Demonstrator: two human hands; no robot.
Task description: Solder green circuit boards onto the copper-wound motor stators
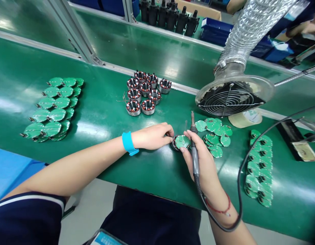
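Observation:
A round green circuit board (182,141) lies on top of a motor stator (175,145) near the front of the bench. My left hand (157,136), with a blue band at the wrist, is closed with its thumb and fingers on the left side of this stator. In my right hand (202,160) is a soldering iron (195,158), its tip pointing up and away from the board. The thumb and a finger of that hand also touch the board's right side. Just right of it lies a loose pile of green circuit boards (213,134).
Several wound stators (145,89) stand at the back. Overlapping rows of circuit boards (57,114) lie at left, more boards (259,166) at right. A fume extractor hood (232,97) hangs above a tape roll (246,117). The iron's cable (240,190) loops past my right wrist. A soldering stand (297,143) is far right.

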